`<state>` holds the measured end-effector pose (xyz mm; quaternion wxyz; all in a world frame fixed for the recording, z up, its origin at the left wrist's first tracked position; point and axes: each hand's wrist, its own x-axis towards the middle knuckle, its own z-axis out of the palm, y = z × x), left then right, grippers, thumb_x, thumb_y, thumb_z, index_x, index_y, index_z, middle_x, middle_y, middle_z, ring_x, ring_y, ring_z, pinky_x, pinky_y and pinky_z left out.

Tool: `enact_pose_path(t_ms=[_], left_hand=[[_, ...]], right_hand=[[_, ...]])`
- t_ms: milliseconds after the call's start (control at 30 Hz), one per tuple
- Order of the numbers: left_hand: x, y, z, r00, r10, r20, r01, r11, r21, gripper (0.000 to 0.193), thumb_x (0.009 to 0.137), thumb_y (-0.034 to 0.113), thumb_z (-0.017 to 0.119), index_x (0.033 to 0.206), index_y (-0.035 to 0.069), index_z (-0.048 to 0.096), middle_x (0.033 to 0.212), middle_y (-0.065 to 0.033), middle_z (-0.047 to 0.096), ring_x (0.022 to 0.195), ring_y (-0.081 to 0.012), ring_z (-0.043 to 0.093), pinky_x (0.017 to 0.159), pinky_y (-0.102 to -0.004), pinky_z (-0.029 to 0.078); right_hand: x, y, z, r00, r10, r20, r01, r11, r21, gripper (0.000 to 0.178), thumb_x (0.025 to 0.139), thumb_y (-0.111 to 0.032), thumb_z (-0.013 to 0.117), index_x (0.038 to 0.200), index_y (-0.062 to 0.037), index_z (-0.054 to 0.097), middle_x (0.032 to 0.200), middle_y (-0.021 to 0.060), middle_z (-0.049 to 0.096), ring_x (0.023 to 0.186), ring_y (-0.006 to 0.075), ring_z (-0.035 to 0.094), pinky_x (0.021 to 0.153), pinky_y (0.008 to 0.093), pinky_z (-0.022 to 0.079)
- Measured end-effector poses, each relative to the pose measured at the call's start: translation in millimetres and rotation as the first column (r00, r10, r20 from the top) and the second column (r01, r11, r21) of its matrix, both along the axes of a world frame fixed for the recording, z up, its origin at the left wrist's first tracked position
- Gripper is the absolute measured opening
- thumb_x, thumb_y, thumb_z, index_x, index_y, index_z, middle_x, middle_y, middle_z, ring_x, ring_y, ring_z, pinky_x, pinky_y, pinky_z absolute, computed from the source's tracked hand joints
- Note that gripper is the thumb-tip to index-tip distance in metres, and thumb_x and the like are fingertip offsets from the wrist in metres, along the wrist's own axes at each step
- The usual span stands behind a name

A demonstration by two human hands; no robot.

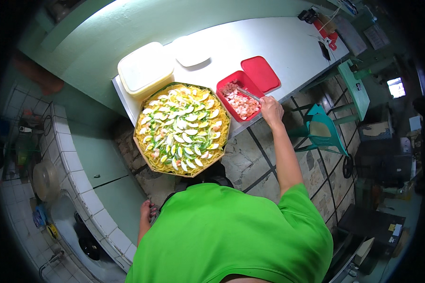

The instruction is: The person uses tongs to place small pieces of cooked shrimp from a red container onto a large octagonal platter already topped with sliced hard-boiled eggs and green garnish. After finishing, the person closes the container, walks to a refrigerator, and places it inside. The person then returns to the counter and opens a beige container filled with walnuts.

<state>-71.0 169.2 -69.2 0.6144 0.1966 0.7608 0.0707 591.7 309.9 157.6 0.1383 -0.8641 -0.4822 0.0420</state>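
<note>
My right hand (272, 111) is closed round the handle of a metal spoon (248, 94), whose far end reaches into a red plastic container (256, 85). Chopped pink and white pieces, perhaps shrimp (241, 102), fill much of that container. To its left is a large octagonal tray (142, 154) of yellow noodles, topped with sliced boiled eggs (188, 131) and chopped green onion. The tray's near part juts out past the table edge. Down by my left side hangs my left hand (148, 211), fingers loosely bent and apart, with nothing visible in it.
The white table (269, 37) also bears a red lid (260, 74), a lidded cream tub (146, 68) and a white lid (191, 50). A green plastic chair (322, 129) stands at the right. A tiled counter with a sink (71, 212) runs along the left.
</note>
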Motion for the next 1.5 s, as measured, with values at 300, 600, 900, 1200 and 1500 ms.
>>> enact_pose_path(t_ms=[300, 600, 900, 1200, 1500], left_hand=[[24, 17, 21, 1.0, 0.0, -0.007, 0.001, 0.997, 0.074, 0.036, 0.099, 0.038, 0.051, 0.131, 0.021, 0.052, 0.107, -0.0028, 0.065, 0.083, -0.0186, 0.065, 0.059, -0.0319, 0.051], [13, -10, 2, 0.986, 0.164, 0.008, -0.164, 0.986, -0.024, 0.036, 0.099, 0.039, 0.052, 0.13, 0.021, 0.052, 0.109, -0.0026, 0.065, 0.079, -0.0173, 0.064, 0.059, -0.0311, 0.05], [0, -17, -3, 0.986, 0.164, 0.016, -0.163, 0.986, -0.034, 0.034, 0.1, 0.038, 0.05, 0.128, 0.02, 0.052, 0.107, -0.002, 0.064, 0.076, -0.0163, 0.063, 0.059, -0.0321, 0.05], [-5, -10, 1, 0.999, 0.051, 0.013, -0.051, 0.999, 0.014, 0.035, 0.099, 0.041, 0.049, 0.129, 0.022, 0.051, 0.104, -0.0019, 0.063, 0.081, -0.019, 0.062, 0.064, -0.0364, 0.049], [7, 4, 9, 1.0, 0.023, -0.012, -0.023, 1.0, 0.014, 0.034, 0.1, 0.04, 0.048, 0.128, 0.021, 0.052, 0.106, -0.0021, 0.064, 0.083, -0.0192, 0.063, 0.061, -0.0342, 0.049]], right_hand=[[4, 8, 2, 0.999, -0.019, -0.025, 0.018, 0.999, -0.042, 0.029, 0.095, -0.03, 0.051, 0.097, -0.0072, 0.068, 0.105, 0.0139, 0.067, 0.096, 0.0383, 0.064, 0.082, 0.0492, 0.05], [-101, -37, 19, 0.799, 0.48, -0.361, -0.391, 0.872, 0.294, 0.017, 0.093, -0.021, 0.061, 0.1, -0.008, 0.069, 0.086, 0.0128, 0.064, 0.08, 0.0318, 0.065, 0.068, 0.0391, 0.05], [-178, -60, -13, 0.796, 0.536, -0.279, -0.527, 0.842, 0.114, 0.015, 0.093, -0.025, 0.061, 0.098, -0.0142, 0.069, 0.087, 0.0077, 0.064, 0.073, 0.0306, 0.066, 0.065, 0.041, 0.052], [-30, -23, 19, 0.96, 0.172, -0.22, -0.074, 0.916, 0.394, 0.031, 0.097, -0.027, 0.056, 0.109, -0.0013, 0.069, 0.102, 0.0197, 0.068, 0.094, 0.0349, 0.066, 0.081, 0.0401, 0.051], [23, 14, 5, 1.0, -0.002, 0.015, 0.004, 0.991, -0.133, 0.03, 0.094, -0.032, 0.054, 0.102, -0.0088, 0.07, 0.101, 0.0172, 0.069, 0.097, 0.0383, 0.064, 0.083, 0.0489, 0.05]])
